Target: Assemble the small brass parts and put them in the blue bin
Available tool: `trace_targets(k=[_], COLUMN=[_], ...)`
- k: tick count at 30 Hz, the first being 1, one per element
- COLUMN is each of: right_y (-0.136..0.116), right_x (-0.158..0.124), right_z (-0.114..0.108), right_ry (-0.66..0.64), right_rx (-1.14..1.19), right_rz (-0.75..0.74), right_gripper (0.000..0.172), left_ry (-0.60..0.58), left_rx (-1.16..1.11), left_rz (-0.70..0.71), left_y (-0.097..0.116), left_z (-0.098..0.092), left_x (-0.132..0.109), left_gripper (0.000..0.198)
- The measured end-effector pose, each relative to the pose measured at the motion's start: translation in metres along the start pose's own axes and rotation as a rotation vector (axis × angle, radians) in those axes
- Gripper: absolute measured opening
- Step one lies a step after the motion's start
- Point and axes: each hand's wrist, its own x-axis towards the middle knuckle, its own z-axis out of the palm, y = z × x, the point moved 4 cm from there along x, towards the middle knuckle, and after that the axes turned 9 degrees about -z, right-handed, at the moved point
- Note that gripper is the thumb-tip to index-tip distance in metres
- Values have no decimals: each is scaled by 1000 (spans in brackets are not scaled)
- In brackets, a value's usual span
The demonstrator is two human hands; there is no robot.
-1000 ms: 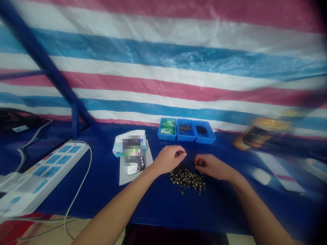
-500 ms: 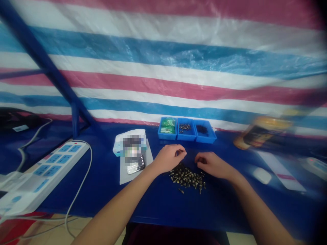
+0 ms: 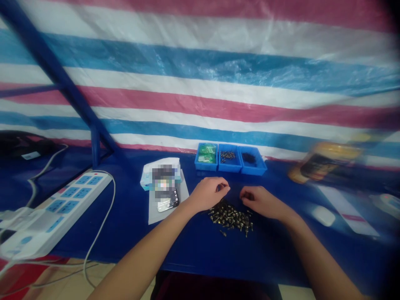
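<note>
Left hand (image 3: 208, 193) is hovering beside the upper left edge of a pile of small metal pieces (image 3: 231, 218), thumb and forefinger bent toward each other. Right hand (image 3: 262, 202) is facing it across a gap, near the pile's upper right, fingers curling inward. Cannot tell whether either is pinching a piece. Pile is lying loose on the counter (image 3: 193, 246), one piece sitting just apart at the near side. Beyond the hands, three blue trays (image 3: 229, 168) are standing in a row: green packets (image 3: 206, 153) left, metal pieces middle, dark bits (image 3: 248, 158) right.
</note>
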Motion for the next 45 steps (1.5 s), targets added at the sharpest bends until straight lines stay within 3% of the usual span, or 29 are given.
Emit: trace_targets(k=[45], right_y=[-1], right_x=[1], right_z=[0], right_ry=[10], right_rx=[-24], right_rz=[6], right_gripper=[11], left_ry=[-26], left_rx=[33], left_rz=[-5], left_y=[3], left_z=[1], left_x=[-1], left_gripper=[20])
